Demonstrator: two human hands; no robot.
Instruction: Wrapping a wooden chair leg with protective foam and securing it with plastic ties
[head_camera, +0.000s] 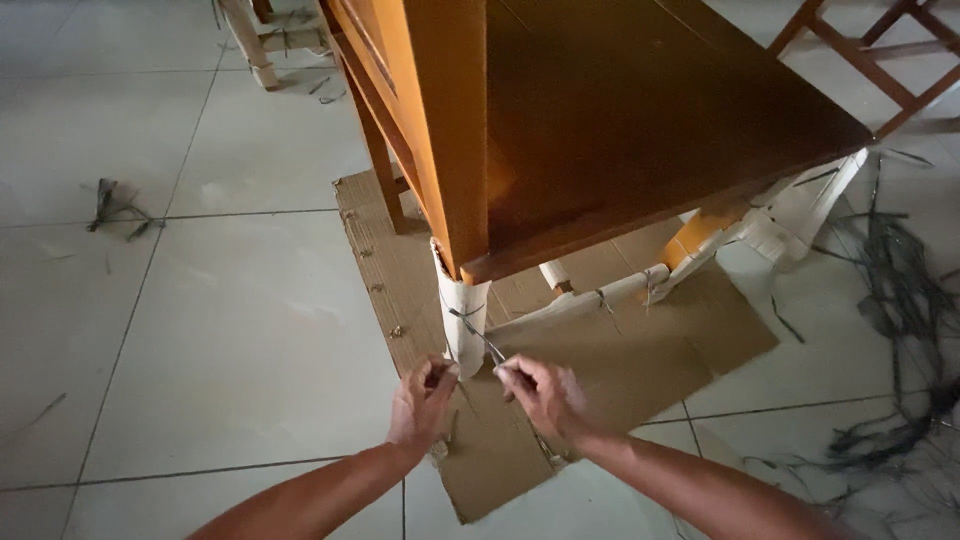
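Observation:
A brown wooden chair (640, 110) stands on a sheet of cardboard (640, 360). Its near leg is wrapped in white paper (463, 315), bound with thin dark string (470, 325). My left hand (422, 400) pinches one end of the string just below the wrapped leg. My right hand (540, 392) pinches the other end, close beside the left. The string runs from both hands up to the leg. The lower rail (590, 300) and far leg (800, 215) are wrapped in white too.
Pale floor tiles (230, 330) surround the cardboard. Loose dark string scraps lie in a pile at the right (900, 300) and a small clump at the left (115, 205). Another wooden chair frame (870, 50) stands at the top right, and a wrapped leg (255, 45) at top left.

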